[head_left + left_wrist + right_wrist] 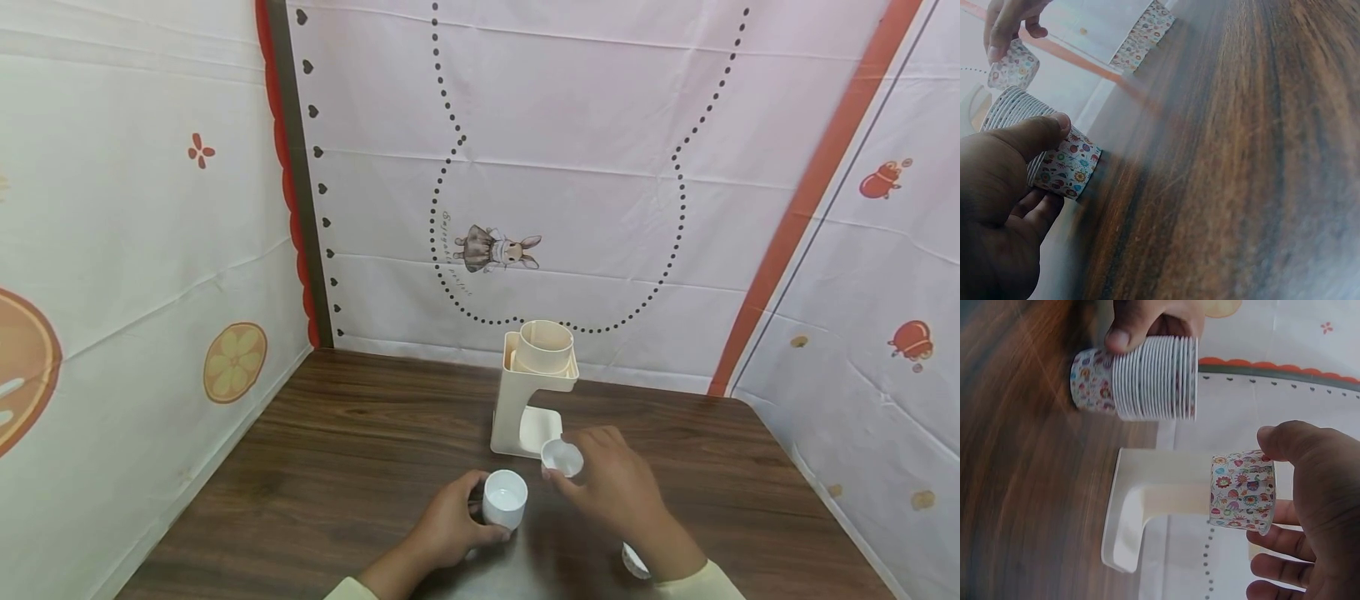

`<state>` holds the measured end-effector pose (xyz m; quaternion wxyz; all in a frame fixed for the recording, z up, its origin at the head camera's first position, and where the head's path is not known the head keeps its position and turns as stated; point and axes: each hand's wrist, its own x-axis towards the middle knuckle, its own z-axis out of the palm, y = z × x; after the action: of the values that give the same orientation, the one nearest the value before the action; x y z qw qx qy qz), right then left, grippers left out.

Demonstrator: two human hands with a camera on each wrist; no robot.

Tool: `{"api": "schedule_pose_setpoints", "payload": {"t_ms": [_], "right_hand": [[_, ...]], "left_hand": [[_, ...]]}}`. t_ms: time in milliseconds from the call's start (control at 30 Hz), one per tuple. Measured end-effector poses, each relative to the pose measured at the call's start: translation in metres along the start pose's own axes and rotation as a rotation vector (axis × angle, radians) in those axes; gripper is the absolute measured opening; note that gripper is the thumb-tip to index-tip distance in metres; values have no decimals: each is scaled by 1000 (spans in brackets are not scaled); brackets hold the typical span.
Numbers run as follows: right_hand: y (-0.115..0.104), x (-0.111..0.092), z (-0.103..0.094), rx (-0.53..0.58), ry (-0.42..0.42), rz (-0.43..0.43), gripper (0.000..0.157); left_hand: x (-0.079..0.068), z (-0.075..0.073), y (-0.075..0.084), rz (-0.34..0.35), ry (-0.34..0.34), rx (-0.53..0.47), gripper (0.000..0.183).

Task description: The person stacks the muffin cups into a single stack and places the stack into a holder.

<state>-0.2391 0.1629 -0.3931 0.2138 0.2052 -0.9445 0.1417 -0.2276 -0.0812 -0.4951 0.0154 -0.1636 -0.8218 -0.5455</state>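
Observation:
My left hand grips a stack of nested paper cups standing on the dark wood table. Thumb and fingers wrap the stack from the left; the cups are white with a colourful floral print. To the right, my right hand pinches a single paper cup of the same print by its rim, raised above the table and apart from the stack. Just behind both hands is a cream plastic stand with an open-topped cylinder set in its upper part.
Partly hidden under my right forearm, another patterned cup or stack of cups is on the table. Printed cloth sheets hang at the back and on both sides of the table.

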Motion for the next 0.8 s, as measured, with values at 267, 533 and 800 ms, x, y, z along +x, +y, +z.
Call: {"api": "schedule_pose_setpoints", "payload": {"t_ms": [267,533,800], "right_hand": [[-16,-3,1,13,-3,-35,51],[-28,-4,4,37,18,-62,52],[-37,-3,7,39,14,-85,48]], "left_hand": [[0,0,0,-9,-1,5,69],[-1,0,-1,-4,-9,-7,67],[-1,2,1,4,-12,-28,63]]}}
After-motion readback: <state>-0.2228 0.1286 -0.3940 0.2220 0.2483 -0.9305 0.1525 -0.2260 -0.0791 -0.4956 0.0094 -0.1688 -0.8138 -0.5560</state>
